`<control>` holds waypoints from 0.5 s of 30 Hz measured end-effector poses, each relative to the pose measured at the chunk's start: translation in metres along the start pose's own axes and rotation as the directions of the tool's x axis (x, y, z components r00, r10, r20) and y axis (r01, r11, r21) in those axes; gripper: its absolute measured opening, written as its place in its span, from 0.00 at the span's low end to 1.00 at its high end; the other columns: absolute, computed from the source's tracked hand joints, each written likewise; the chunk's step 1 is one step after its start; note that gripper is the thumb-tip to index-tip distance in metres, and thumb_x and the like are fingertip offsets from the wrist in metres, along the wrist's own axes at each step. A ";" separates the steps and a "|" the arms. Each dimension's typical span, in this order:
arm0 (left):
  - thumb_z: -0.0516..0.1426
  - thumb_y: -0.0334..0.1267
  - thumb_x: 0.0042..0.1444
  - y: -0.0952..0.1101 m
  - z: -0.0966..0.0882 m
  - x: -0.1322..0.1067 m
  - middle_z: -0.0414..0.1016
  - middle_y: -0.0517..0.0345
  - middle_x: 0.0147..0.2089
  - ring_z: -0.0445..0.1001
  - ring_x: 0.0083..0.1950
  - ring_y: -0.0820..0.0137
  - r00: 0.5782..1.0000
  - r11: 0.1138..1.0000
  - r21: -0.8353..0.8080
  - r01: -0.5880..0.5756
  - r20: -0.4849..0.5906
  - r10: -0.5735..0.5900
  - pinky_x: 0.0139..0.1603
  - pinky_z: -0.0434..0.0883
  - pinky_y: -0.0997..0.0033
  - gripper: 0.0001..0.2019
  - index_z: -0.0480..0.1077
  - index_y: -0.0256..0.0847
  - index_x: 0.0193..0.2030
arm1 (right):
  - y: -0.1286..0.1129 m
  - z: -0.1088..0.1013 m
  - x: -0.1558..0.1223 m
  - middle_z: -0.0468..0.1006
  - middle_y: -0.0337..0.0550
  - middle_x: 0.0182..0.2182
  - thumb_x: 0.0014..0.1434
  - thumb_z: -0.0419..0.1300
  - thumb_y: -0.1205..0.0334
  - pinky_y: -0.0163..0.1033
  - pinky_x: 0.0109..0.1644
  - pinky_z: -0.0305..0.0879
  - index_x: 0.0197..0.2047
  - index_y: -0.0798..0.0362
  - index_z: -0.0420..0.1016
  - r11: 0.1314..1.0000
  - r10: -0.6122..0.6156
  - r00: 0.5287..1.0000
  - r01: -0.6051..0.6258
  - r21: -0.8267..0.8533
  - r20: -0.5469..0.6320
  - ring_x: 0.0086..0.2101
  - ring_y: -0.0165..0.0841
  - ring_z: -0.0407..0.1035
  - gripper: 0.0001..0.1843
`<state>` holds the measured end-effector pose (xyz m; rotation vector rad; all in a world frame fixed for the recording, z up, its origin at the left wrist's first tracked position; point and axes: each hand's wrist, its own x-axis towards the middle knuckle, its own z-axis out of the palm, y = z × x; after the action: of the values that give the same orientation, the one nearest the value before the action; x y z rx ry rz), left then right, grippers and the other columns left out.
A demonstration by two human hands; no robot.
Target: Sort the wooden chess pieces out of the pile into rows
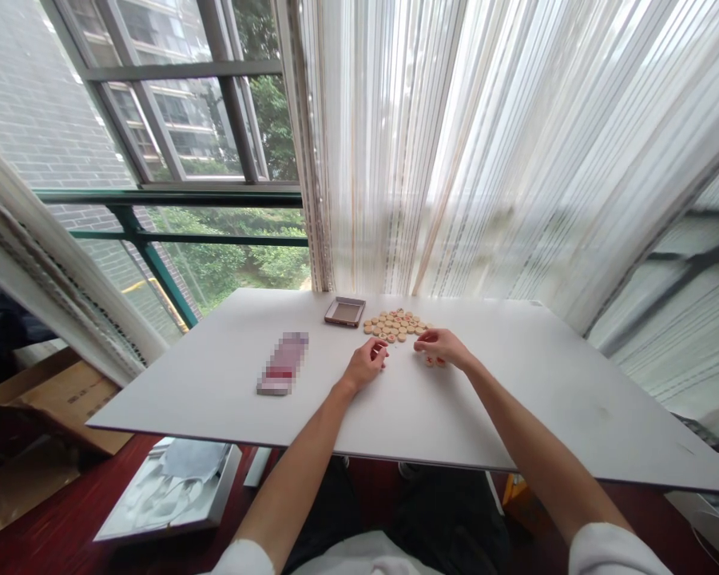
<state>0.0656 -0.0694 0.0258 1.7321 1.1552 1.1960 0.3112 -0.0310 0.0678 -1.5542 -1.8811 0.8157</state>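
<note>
Both hands (367,363) (442,346) curl inward near the round pieces (394,325)

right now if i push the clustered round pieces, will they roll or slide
Mostly lying flat, the round pieces will likely slide, not roll. The white table looks smooth, so they may skid easily. Packed close, one would probably nudge its neighbours.
</note>
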 end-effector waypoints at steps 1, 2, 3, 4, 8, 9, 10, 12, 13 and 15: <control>0.53 0.42 0.61 0.000 0.000 0.000 0.77 0.54 0.38 0.74 0.27 0.75 1.000 1.000 0.003 0.004 0.000 -0.004 0.30 0.72 0.75 0.11 0.69 0.40 0.45 | -0.001 0.002 0.001 0.83 0.41 0.33 0.49 0.65 0.50 0.33 0.26 0.65 0.35 0.51 0.81 1.000 0.003 1.000 -0.003 -0.017 0.007 0.29 0.34 0.75 0.14; 0.53 0.42 0.61 0.000 0.000 0.000 0.77 0.54 0.38 0.74 0.27 0.75 1.000 1.000 0.006 0.008 -0.001 -0.008 0.30 0.72 0.75 0.11 0.69 0.40 0.45 | -0.002 0.004 0.003 0.83 0.41 0.33 0.48 0.66 0.50 0.33 0.26 0.65 0.34 0.51 0.81 0.999 0.005 1.000 -0.005 -0.032 0.007 0.28 0.33 0.74 0.14; 0.53 0.42 0.61 0.000 0.000 0.000 0.77 0.54 0.38 0.74 0.27 0.75 1.000 1.000 0.009 0.009 -0.002 -0.009 0.30 0.72 0.75 0.11 0.69 0.40 0.45 | -0.002 0.006 0.004 0.83 0.41 0.33 0.47 0.66 0.50 0.33 0.27 0.64 0.33 0.51 0.81 0.999 0.006 1.000 -0.006 -0.050 0.004 0.28 0.33 0.74 0.14; 0.53 0.42 0.61 0.000 0.000 0.000 0.77 0.55 0.38 0.74 0.27 0.75 1.000 1.000 0.012 0.009 -0.001 -0.009 0.30 0.72 0.75 0.11 0.69 0.40 0.45 | -0.002 0.008 0.006 0.83 0.41 0.32 0.47 0.67 0.50 0.33 0.28 0.65 0.31 0.51 0.81 0.997 0.007 1.000 -0.007 -0.071 -0.003 0.29 0.33 0.74 0.13; 0.54 0.42 0.61 -0.001 0.000 0.000 0.77 0.55 0.38 0.75 0.28 0.74 1.000 1.000 0.015 -0.002 0.007 0.002 0.31 0.72 0.75 0.11 0.69 0.40 0.46 | 0.000 0.011 0.010 0.81 0.40 0.30 0.45 0.68 0.50 0.35 0.32 0.65 0.28 0.50 0.80 0.988 0.014 0.999 -0.021 -0.152 -0.047 0.31 0.35 0.74 0.12; 0.54 0.42 0.60 -0.001 0.000 0.000 0.77 0.54 0.38 0.75 0.28 0.74 1.000 1.000 0.014 -0.005 0.008 0.005 0.30 0.72 0.75 0.11 0.69 0.40 0.46 | 0.001 0.011 0.011 0.81 0.40 0.29 0.46 0.68 0.50 0.35 0.32 0.65 0.28 0.50 0.79 0.986 0.016 0.999 -0.025 -0.166 -0.052 0.31 0.35 0.73 0.12; 0.55 0.41 0.60 -0.002 0.001 0.001 0.77 0.54 0.38 0.75 0.29 0.74 1.000 1.000 0.012 -0.006 0.007 0.006 0.30 0.72 0.75 0.11 0.69 0.40 0.46 | 0.002 0.011 0.010 0.80 0.40 0.29 0.46 0.67 0.50 0.36 0.32 0.65 0.28 0.49 0.79 0.984 0.017 0.998 -0.027 -0.176 -0.054 0.30 0.35 0.73 0.12; 0.55 0.41 0.60 -0.004 0.001 0.001 0.77 0.54 0.38 0.75 0.29 0.74 1.000 1.000 0.009 -0.007 0.003 0.007 0.30 0.72 0.75 0.11 0.69 0.39 0.46 | 0.003 0.011 0.009 0.80 0.40 0.28 0.47 0.67 0.50 0.36 0.32 0.65 0.29 0.49 0.79 0.982 0.019 0.999 -0.028 -0.186 -0.051 0.30 0.35 0.73 0.12; 0.55 0.41 0.60 -0.004 0.001 0.001 0.77 0.54 0.38 0.75 0.29 0.74 1.000 1.000 0.007 -0.007 0.003 0.007 0.30 0.72 0.75 0.11 0.69 0.39 0.46 | 0.004 0.011 0.008 0.80 0.40 0.28 0.47 0.67 0.49 0.36 0.32 0.65 0.29 0.49 0.80 0.982 0.019 0.999 -0.028 -0.187 -0.047 0.30 0.35 0.73 0.12; 0.55 0.41 0.60 -0.004 0.001 0.001 0.77 0.54 0.39 0.75 0.29 0.74 1.000 1.000 0.005 -0.009 0.005 0.009 0.30 0.72 0.75 0.11 0.69 0.39 0.46 | 0.005 0.010 0.007 0.81 0.40 0.29 0.48 0.66 0.49 0.35 0.31 0.65 0.30 0.49 0.80 0.983 0.016 0.999 -0.023 -0.183 -0.042 0.30 0.34 0.73 0.13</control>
<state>0.0653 -0.0668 0.0221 1.7449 1.1490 1.1944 0.3059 -0.0246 0.0579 -1.6886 -1.9604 0.6291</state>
